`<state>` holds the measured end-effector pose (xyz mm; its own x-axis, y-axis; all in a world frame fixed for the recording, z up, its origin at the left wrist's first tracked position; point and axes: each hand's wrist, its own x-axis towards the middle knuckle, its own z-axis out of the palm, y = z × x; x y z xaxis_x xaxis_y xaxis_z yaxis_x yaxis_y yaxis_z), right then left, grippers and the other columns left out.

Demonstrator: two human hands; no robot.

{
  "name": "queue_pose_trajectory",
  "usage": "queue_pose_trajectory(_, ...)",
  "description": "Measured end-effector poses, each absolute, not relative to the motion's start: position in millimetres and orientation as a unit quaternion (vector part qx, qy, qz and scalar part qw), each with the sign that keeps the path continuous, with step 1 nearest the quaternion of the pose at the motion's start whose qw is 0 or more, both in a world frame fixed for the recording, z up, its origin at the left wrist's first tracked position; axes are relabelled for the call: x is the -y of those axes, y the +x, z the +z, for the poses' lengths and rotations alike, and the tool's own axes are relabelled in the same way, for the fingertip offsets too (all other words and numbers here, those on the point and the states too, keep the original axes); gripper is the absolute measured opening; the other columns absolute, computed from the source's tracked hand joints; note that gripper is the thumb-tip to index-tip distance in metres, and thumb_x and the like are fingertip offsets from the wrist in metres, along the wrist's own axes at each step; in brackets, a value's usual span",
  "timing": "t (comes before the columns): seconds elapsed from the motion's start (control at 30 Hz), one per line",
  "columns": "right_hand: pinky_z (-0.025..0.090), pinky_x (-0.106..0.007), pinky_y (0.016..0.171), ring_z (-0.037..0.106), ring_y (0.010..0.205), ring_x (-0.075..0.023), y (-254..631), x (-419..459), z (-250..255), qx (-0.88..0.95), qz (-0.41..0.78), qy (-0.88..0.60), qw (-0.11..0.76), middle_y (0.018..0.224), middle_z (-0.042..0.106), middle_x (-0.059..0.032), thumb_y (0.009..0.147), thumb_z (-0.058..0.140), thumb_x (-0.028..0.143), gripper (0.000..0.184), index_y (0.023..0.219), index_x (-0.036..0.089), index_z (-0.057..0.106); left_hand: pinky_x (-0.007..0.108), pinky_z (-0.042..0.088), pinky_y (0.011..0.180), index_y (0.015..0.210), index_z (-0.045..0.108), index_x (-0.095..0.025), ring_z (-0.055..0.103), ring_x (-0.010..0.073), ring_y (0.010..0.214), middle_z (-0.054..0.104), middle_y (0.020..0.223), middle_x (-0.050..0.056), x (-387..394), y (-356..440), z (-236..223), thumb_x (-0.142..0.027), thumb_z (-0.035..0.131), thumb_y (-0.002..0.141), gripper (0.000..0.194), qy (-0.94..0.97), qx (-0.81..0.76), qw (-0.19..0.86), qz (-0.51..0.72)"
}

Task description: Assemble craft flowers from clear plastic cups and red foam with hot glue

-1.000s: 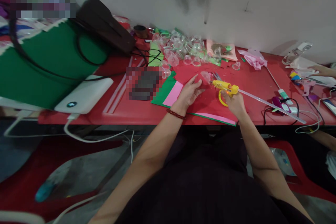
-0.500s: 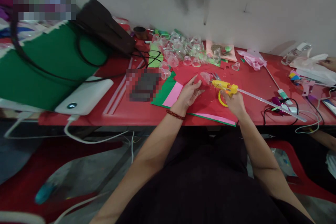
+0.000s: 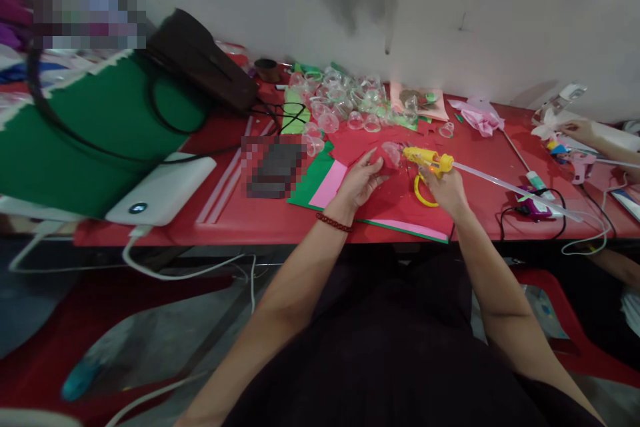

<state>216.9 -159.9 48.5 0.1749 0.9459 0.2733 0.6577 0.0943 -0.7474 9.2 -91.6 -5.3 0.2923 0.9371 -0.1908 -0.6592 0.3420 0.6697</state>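
My right hand (image 3: 447,191) is closed round the grip of a yellow glue gun (image 3: 427,159), with a clear glue stick (image 3: 515,189) running out of its back to the right. The gun's nozzle points left at a small clear plastic cup (image 3: 391,151). My left hand (image 3: 361,180) rests on red paper (image 3: 395,197), fingers partly curled, its fingertips at the cup; whether they grip it I cannot make out. Pink and green sheets (image 3: 327,185) lie under the red paper.
Several clear cups (image 3: 345,100) are heaped at the back by the wall. A white power bank (image 3: 163,189), a green sheet (image 3: 95,127) and a dark bag (image 3: 200,60) lie at the left. Another person's hand (image 3: 580,130) and a pink glue gun (image 3: 580,163) are at the right.
The view has shifted slightly down. The other person's hand at the right has moved in over the table. My hands have hardly moved.
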Motion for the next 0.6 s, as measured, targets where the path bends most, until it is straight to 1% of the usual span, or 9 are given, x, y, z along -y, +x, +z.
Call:
queue_pose_trajectory(0.1, 0.047, -0.028, 0.056, 0.063, 0.062, -0.0188, 226.9, 151.2, 55.8, 0.575, 0.228, -0.649, 0.442, 0.061, 0.062, -0.0018, 0.090, 0.069, 0.069, 0.050, 0.070, 0.023, 0.062, 0.031, 0.066, 0.088, 0.135, 0.071, -0.023, 0.076, 0.0147, 0.082, 0.079, 0.094, 0.001, 91.6, 9.7, -5.2, -0.009, 0.082, 0.088, 0.051, 0.238, -0.300, 0.765, 0.519)
queue_pose_trajectory(0.2, 0.037, -0.023, 0.043, 0.048, 0.049, -0.0107, 250.8, 134.6, 71.3, 0.506, 0.324, -0.635, 0.485, 0.063, 0.063, -0.0008, 0.090, 0.075, 0.064, 0.048, 0.073, 0.022, 0.060, 0.029, 0.065, 0.088, 0.136, 0.071, -0.025, 0.076, 0.0132, 0.082, 0.079, 0.093, -0.001, 91.9, 10.8, -4.2, -0.010, 0.083, 0.088, 0.052, 0.235, -0.307, 0.762, 0.519)
queue_pose_trajectory(0.27, 0.033, -0.020, 0.041, 0.041, 0.047, -0.0074, 271.3, 121.7, 82.6, 0.468, 0.397, -0.621, 0.487, 0.067, 0.065, -0.0003, 0.088, 0.082, 0.053, 0.039, 0.078, 0.022, 0.060, 0.028, 0.065, 0.089, 0.134, 0.071, -0.027, 0.076, 0.0117, 0.081, 0.077, 0.090, -0.002, 92.6, 11.2, -3.2, -0.010, 0.083, 0.087, 0.051, 0.235, -0.310, 0.759, 0.523)
queue_pose_trajectory(0.33, 0.033, -0.017, 0.042, 0.040, 0.048, -0.0060, 290.1, 109.4, 89.5, 0.442, 0.442, -0.635, 0.454, 0.064, 0.064, 0.0002, 0.088, 0.082, 0.038, 0.030, 0.078, 0.020, 0.059, 0.027, 0.065, 0.090, 0.133, 0.072, -0.028, 0.075, 0.0100, 0.080, 0.075, 0.088, -0.004, 93.9, 11.1, -2.1, -0.009, 0.085, 0.085, 0.053, 0.237, -0.309, 0.757, 0.524)
queue_pose_trajectory(0.4, 0.034, -0.016, 0.042, 0.041, 0.048, -0.0060, 303.6, 98.7, 88.8, 0.429, 0.447, -0.678, 0.395, 0.059, 0.060, 0.0000, 0.087, 0.079, 0.026, 0.027, 0.072, 0.019, 0.058, 0.027, 0.065, 0.093, 0.134, 0.072, -0.029, 0.072, 0.0075, 0.076, 0.072, 0.084, -0.007, 95.5, 10.6, -1.2, -0.006, 0.086, 0.081, 0.060, 0.241, -0.304, 0.758, 0.525)
queue_pose_trajectory(0.47, 0.037, -0.017, 0.043, 0.045, 0.048, -0.0075, 311.8, 90.0, 81.5, 0.431, 0.429, -0.711, 0.354, 0.055, 0.058, -0.0004, 0.084, 0.077, 0.018, 0.026, 0.067, 0.018, 0.057, 0.027, 0.066, 0.093, 0.137, 0.071, -0.030, 0.069, 0.0053, 0.069, 0.069, 0.079, -0.009, 97.3, 9.9, -0.5, 0.000, 0.087, 0.076, 0.069, 0.252, -0.296, 0.757, 0.525)
queue_pose_trajectory(0.53, 0.039, -0.020, 0.044, 0.049, 0.048, -0.0100, 317.1, 83.5, 71.5, 0.445, 0.398, -0.726, 0.341, 0.053, 0.058, -0.0004, 0.081, 0.077, 0.015, 0.025, 0.065, 0.018, 0.058, 0.025, 0.066, 0.089, 0.140, 0.071, -0.030, 0.068, 0.0053, 0.066, 0.069, 0.077, -0.009, 98.8, 9.0, 0.0, 0.004, 0.086, 0.071, 0.078, 0.275, -0.291, 0.760, 0.512)
queue_pose_trajectory(0.6, 0.042, -0.023, 0.047, 0.053, 0.051, -0.0126, 322.4, 79.8, 63.4, 0.475, 0.348, -0.733, 0.340, 0.054, 0.061, -0.0007, 0.080, 0.080, 0.018, 0.025, 0.065, 0.019, 0.059, 0.024, 0.066, 0.088, 0.142, 0.069, -0.030, 0.071, 0.0072, 0.070, 0.071, 0.080, -0.007, 100.0, 8.2, 0.6, 0.005, 0.085, 0.070, 0.082, 0.298, -0.289, 0.763, 0.496)
